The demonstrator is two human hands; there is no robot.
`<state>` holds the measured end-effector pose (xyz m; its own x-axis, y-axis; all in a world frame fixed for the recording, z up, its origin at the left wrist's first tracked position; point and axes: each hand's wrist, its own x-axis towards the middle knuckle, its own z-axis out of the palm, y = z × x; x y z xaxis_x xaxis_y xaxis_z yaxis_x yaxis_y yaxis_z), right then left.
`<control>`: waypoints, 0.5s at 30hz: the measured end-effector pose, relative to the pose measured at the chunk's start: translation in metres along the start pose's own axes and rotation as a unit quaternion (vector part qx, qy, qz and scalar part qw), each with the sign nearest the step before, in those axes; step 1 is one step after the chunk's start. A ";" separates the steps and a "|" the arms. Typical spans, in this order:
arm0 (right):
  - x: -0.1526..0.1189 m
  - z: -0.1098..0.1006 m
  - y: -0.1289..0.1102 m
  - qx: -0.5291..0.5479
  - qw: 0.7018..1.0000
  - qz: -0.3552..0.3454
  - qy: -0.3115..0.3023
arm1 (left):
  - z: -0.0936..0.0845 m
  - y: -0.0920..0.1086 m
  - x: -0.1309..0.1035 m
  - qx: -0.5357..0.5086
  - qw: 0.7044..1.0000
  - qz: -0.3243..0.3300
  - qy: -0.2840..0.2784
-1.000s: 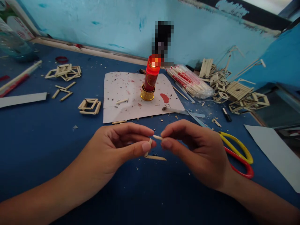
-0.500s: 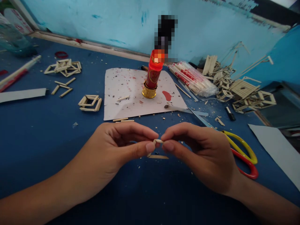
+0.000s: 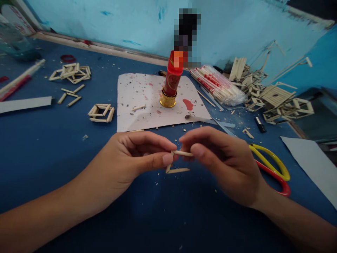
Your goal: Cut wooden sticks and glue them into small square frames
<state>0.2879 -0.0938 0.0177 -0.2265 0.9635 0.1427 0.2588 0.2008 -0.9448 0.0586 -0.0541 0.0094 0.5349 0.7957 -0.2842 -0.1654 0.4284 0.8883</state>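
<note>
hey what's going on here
A person's left hand pinches a bent piece made of short wooden sticks, while the right hand is at the far end of its upper stick. In front of the hands, a red candle in a gold base stands on a speckled white sheet. A small stick frame lies to its left, and scissors lie beside the right hand.

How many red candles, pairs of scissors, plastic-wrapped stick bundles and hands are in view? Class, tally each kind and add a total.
Red candle: 1
Pair of scissors: 1
Plastic-wrapped stick bundle: 1
Hands, the left hand and the right hand: 2
Total: 5
</note>
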 end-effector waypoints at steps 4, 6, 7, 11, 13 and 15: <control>0.000 -0.004 0.004 0.089 0.995 0.009 0.036 | -0.002 0.001 -0.001 0.001 1.000 -0.007 0.016; -0.001 -0.006 0.004 0.068 0.997 0.002 0.026 | -0.001 0.001 -0.001 0.007 1.000 -0.001 0.026; -0.002 -0.006 0.003 0.048 0.999 -0.003 0.016 | -0.001 0.001 -0.001 0.012 0.999 0.002 0.031; -0.003 -0.003 0.001 -0.007 1.000 -0.028 -0.001 | -0.001 0.001 0.000 0.026 0.999 0.010 0.033; -0.003 -0.001 0.001 -0.026 0.999 -0.041 0.004 | -0.001 0.001 0.000 0.029 0.999 0.007 0.028; -0.002 -0.001 0.001 -0.044 0.998 -0.053 0.006 | -0.002 0.001 0.000 0.030 0.999 0.004 0.025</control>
<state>0.2899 -0.0952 0.0166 -0.2460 0.9382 0.2435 0.3164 0.3152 -0.8948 0.0569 -0.0528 0.0093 0.4912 0.8202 -0.2931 -0.1185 0.3963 0.9104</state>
